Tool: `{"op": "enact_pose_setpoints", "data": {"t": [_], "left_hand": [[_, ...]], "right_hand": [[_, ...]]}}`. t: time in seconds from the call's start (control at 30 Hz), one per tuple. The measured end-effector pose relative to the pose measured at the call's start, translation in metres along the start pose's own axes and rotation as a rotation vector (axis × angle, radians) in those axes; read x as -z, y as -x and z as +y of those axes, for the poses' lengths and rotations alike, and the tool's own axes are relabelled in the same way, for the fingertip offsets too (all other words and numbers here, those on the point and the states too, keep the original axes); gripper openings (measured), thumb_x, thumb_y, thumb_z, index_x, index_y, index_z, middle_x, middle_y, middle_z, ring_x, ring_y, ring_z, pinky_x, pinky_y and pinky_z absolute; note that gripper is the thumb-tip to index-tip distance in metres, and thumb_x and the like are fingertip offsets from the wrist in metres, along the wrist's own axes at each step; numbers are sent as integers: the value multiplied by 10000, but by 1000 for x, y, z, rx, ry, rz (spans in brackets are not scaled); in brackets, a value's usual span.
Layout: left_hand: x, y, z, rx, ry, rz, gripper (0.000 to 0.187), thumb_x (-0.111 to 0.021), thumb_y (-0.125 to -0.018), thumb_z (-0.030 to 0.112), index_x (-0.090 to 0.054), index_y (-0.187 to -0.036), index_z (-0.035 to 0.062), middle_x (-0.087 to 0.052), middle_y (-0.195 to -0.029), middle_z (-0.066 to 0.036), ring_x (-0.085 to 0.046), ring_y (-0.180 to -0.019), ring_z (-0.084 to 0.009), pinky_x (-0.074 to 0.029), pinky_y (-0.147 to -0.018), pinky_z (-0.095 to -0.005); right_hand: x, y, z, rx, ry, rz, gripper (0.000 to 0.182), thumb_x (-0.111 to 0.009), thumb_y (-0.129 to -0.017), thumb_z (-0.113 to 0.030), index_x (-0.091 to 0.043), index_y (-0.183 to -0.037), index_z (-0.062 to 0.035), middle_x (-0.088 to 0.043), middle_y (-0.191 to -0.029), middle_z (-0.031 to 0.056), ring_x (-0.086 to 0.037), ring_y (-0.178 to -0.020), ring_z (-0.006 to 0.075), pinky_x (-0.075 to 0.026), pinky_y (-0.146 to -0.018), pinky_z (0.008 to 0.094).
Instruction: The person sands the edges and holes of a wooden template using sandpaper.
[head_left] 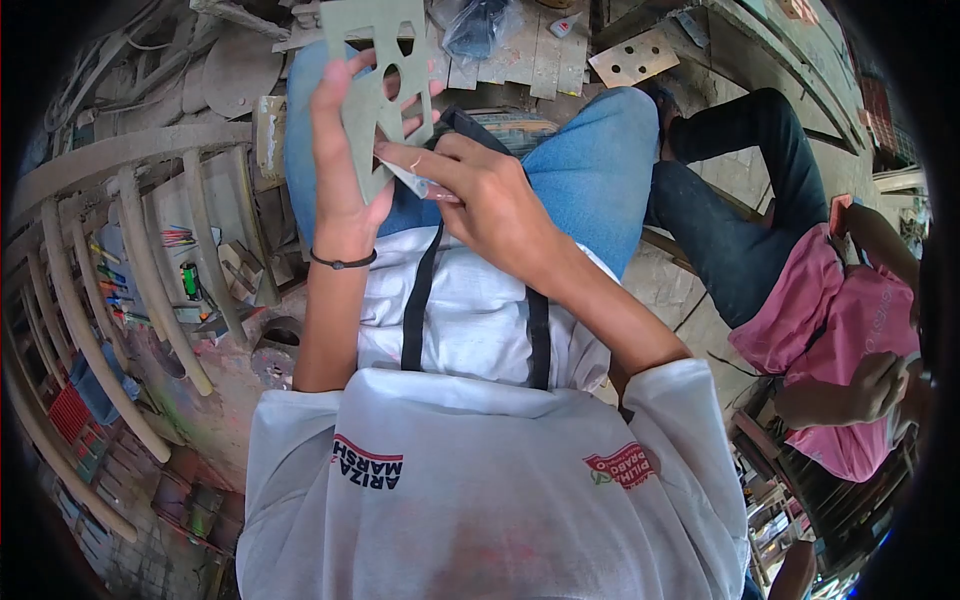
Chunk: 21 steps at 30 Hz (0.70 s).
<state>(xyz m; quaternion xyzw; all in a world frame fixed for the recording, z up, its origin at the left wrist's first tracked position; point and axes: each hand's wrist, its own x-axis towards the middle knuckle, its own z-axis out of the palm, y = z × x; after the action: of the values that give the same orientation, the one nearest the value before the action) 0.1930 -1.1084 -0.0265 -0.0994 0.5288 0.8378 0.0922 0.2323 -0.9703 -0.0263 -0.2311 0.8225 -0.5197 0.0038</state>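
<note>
My left hand (pixel 337 150) is wrapped around the edge of a flat grey-green panel with cut-out holes (pixel 362 100), its fingers showing behind and through the openings. The panel is held tilted up above my lap, its top end cut off by the frame's upper edge. Against the panel's lower right side, my right hand (pixel 487 190) pinches a small folded piece of pale sheet (pixel 425 187); its material is hard to make out. The index finger of that hand reaches to one of the lower cut-outs.
Curved wooden rails (pixel 150 270) run along the left, with pens and a green can (pixel 190 281) beyond them. A clear plastic bag (pixel 482 28) and a board with round holes (pixel 634 60) lie ahead. At right sits a person in a pink shirt (pixel 850 310).
</note>
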Motion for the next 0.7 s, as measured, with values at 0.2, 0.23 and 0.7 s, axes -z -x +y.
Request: {"op": "enact_pose_setpoints", "data": {"t": [0.2, 0.23, 0.7], "left_hand": [[6, 2, 0, 124, 159, 56, 867, -334, -852, 684, -357, -1334, -36, -478, -1250, -329, -543, -1097, -432, -488, -860, -521], [7, 2, 1, 136, 168, 16, 868, -331, -848, 689, -371, -1323, -37, -481, -1243, -332, -544, -1093, -435, -486, -868, -523], [1, 1, -7, 142, 247, 110, 786, -351, -870, 649, -470, -1232, -38, -567, -1113, -273, -602, -969, -406, -496, -864, -525]], "right_hand": [[1, 7, -4, -17, -186, -114, 560, -623, -678, 83, -606, -1199, -122, -617, -862, 168, -619, -716, 342, -514, -615, 402], [0, 6, 2, -7, -142, -96, 581, -600, -670, 112, -607, -1205, -112, -610, -866, 148, -604, -717, 322, -508, -630, 384], [-2, -8, -6, -148, -255, 131, 400, -568, -797, 51, -636, -1171, -75, -579, -713, 114, -427, -522, 106, -387, -506, 265]]}}
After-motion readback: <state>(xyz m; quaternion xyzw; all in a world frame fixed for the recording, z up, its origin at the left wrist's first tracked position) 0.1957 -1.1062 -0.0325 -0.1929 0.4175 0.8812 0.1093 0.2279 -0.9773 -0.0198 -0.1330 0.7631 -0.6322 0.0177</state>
